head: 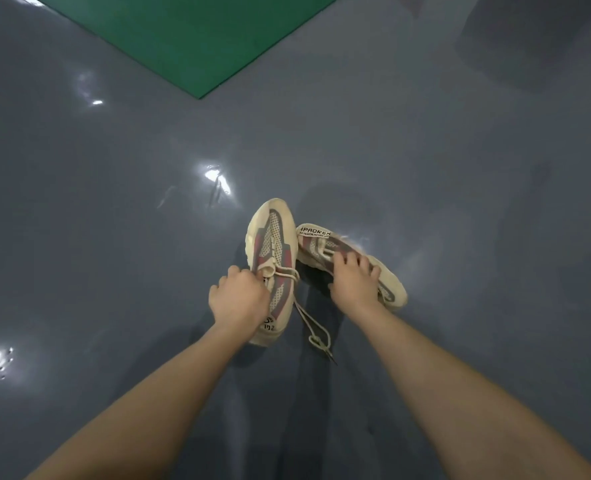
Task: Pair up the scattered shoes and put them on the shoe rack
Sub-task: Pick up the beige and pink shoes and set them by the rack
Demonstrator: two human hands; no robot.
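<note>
A glossy grey floor fills nearly the whole view I get from the head camera, with bright patches of light reflected on it. A green mat covers the top of the frame, one corner pointing down toward the middle. Two bare forearms come up from the bottom edge, one on each side.

Next in size are the two beige mesh sneakers with red and grey stripes, side by side in the centre and close to touching near the middle. The left sneaker points its toe away from me and has black handwritten marks near the heel. A loose lace trails from it, ending in a knotted loop over the floor. The right sneaker lies at an angle, its tongue label printed in black letters that I cannot read with certainty. I cannot tell whether either sneaker rests on the floor or is lifted just off it.

My left hand is curled round the collar of the left sneaker, fingers hooked at the opening beside the lace. My right hand grips the right sneaker from above, fingers bent over its laced upper and thumb tucked on the near side.
</note>
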